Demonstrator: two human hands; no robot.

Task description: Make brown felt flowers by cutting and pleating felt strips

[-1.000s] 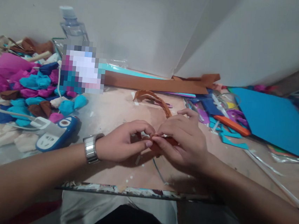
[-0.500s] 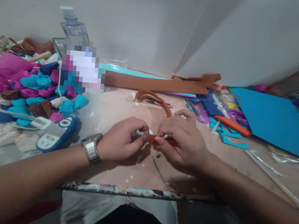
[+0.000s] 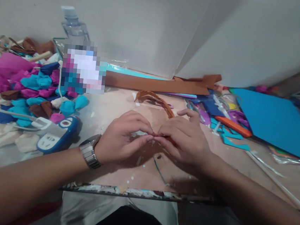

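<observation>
A narrow brown crepe-paper strip (image 3: 162, 104) curves across the table and runs under my right hand (image 3: 186, 139). That hand is closed on the strip, thumb against bent fingers, with its little finger lifted. My left hand (image 3: 126, 135), wearing a metal-band watch (image 3: 90, 151) at the wrist, pinches the strip's near end between thumb and fingertips. Both sets of fingertips meet just above the tabletop (image 3: 102, 171). Most of the held part is hidden by my fingers.
Pink, blue and brown paper pieces (image 3: 37, 80) heap up at left beside a blue-and-white power strip (image 3: 57, 135). A bottle (image 3: 74, 27) stands behind. Wide brown paper (image 3: 147, 82) lies along the wall. An orange cutter (image 3: 233, 126) and blue sheet (image 3: 276, 121) lie at right.
My left hand has shifted slightly right, closing the gap to my right hand. The short stretch of brown strip that showed between them is now mostly covered by fingers.
</observation>
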